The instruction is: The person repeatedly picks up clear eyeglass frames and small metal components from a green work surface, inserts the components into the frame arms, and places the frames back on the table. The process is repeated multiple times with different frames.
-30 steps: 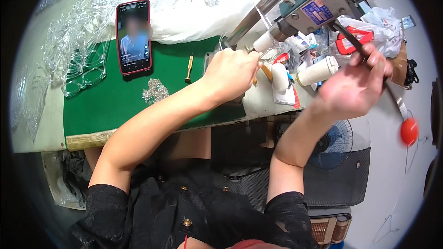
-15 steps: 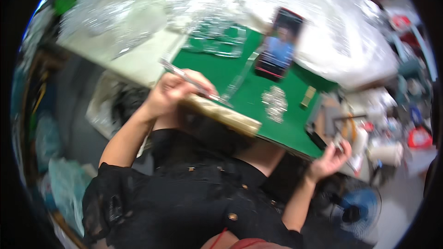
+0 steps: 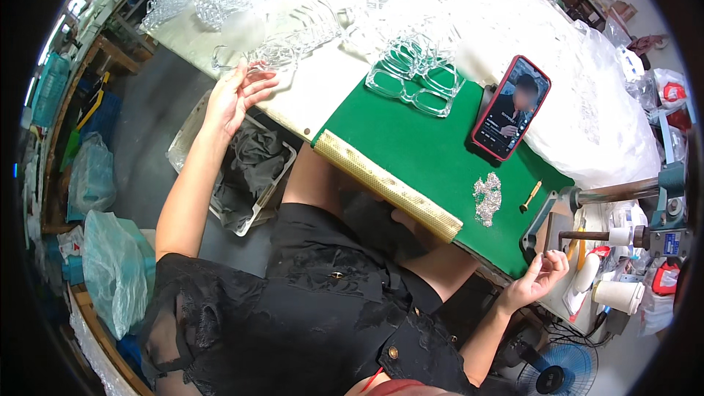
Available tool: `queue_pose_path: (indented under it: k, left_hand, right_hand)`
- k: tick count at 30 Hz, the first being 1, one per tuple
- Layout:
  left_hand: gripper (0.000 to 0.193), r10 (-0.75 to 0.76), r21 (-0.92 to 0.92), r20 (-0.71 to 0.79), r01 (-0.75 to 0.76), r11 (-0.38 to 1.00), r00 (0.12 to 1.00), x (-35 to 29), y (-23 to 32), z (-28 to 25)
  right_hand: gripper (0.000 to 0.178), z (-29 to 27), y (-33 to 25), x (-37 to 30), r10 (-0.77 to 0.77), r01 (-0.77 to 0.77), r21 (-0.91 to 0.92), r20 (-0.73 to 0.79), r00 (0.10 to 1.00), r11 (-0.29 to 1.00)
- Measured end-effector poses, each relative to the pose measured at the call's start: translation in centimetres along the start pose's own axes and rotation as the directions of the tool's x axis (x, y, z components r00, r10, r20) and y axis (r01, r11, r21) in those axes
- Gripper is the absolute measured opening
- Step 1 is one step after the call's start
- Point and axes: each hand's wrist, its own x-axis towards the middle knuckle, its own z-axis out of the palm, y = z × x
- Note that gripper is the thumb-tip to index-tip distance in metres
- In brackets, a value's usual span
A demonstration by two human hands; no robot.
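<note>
My left hand [image 3: 242, 95] is stretched out at the left edge of the table, its fingers apart. At its fingertips lies a clear eyeglass frame [image 3: 277, 53], the nearest of several clear frames there. On the right, my right hand [image 3: 541, 280] hovers beside the table edge, palm up with fingers curled together; anything between its fingertips is too small to make out. More clear eyeglass frames [image 3: 411, 95] lie on the green mat [image 3: 374, 136]. A small heap of tiny shiny metal pieces [image 3: 487, 198] sits on the mat's right part.
A phone [image 3: 511, 108] stands propped behind the heap, with a small brass-coloured tool [image 3: 531, 196] nearby. A bench press [image 3: 638, 238] borders the right side, with a white cup [image 3: 618, 296] below it. A crate of dark cloth [image 3: 253, 169] and a fan [image 3: 557, 370] stand lower down.
My left hand has moved away from the mat's front edge, leftward and farther off, to the clear frames. The slim clear piece it held is no longer distinct. My right hand stays near the press.
</note>
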Motion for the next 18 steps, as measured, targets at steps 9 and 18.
queue_pose_path:
  k: [9, 18]
  left_hand:
    - [0.067, 0.351, 0.710, 0.704, -0.623, -0.328, 0.618, 1.2, 6.5, 2.5]
    - [0.083, -0.251, 0.756, 0.575, -0.623, -0.200, 0.779, 12.4, 8.3, 2.6]
  right_hand:
    - [0.011, 0.5, -0.4, -0.3, 0.061, -0.062, -0.010, -0.029, 0.998, 0.998]
    - [0.011, 2.3, -0.8, 0.6, 0.081, -0.076, -0.115, 0.041, 0.996, 0.990]
